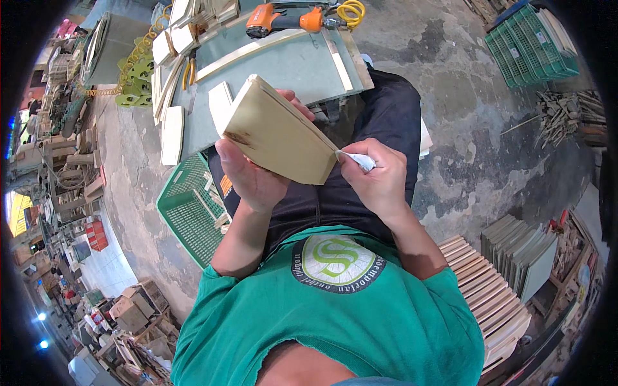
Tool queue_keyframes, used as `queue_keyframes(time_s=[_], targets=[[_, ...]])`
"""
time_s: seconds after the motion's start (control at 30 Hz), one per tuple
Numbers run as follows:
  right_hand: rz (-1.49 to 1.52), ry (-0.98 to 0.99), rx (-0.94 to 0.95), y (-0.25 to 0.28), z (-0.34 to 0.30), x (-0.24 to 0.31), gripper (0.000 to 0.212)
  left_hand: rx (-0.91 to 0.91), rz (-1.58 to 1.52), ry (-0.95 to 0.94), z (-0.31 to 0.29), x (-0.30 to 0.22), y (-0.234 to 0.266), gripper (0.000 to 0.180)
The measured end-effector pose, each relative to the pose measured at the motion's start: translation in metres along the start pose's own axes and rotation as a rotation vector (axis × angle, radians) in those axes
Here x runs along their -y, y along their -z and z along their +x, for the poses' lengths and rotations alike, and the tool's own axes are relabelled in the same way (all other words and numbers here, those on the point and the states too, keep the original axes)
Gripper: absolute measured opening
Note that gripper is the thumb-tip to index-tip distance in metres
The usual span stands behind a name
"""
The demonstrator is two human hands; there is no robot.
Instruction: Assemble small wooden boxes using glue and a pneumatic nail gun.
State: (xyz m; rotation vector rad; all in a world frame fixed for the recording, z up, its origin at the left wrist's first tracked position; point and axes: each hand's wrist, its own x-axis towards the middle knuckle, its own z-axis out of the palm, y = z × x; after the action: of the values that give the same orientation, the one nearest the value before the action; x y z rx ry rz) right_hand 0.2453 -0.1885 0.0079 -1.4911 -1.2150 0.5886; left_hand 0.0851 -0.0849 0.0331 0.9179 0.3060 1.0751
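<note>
left hand (pixel 262 183): clasped round the wood piece (pixel 286 138), thumb at its left edge, fingers showing past its far side
right hand (pixel 381 180): pinched on a white scrap (pixel 365 162) at the piece's right corner
wood piece: between the two hands, tilted, held above the lap (pixel 302 209)
board (pixel 270 71): beyond the hands, bearing a nail gun (pixel 296 23)
basket (pixel 168 207): green, left of the lap
</note>
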Motion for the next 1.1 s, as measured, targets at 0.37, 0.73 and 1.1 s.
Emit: queue_keyframes(time_s=[0.37,0.73,1.1], targets=[[0.395,-0.416,-0.043,0.004,-0.001,-0.007,0.017,-0.097,-0.027,-0.072,-0.001,0.005,-0.006,0.097],[0.391,-0.162,-0.044,0.01,0.023,0.036,0.017,-0.034,0.566,-0.091,-0.012,0.019,-0.006,0.102],[0.246,0.105,0.048,0.029,0.037,0.068,0.015,0.277,1.148,-0.393,-0.006,0.003,0.009,0.108]])
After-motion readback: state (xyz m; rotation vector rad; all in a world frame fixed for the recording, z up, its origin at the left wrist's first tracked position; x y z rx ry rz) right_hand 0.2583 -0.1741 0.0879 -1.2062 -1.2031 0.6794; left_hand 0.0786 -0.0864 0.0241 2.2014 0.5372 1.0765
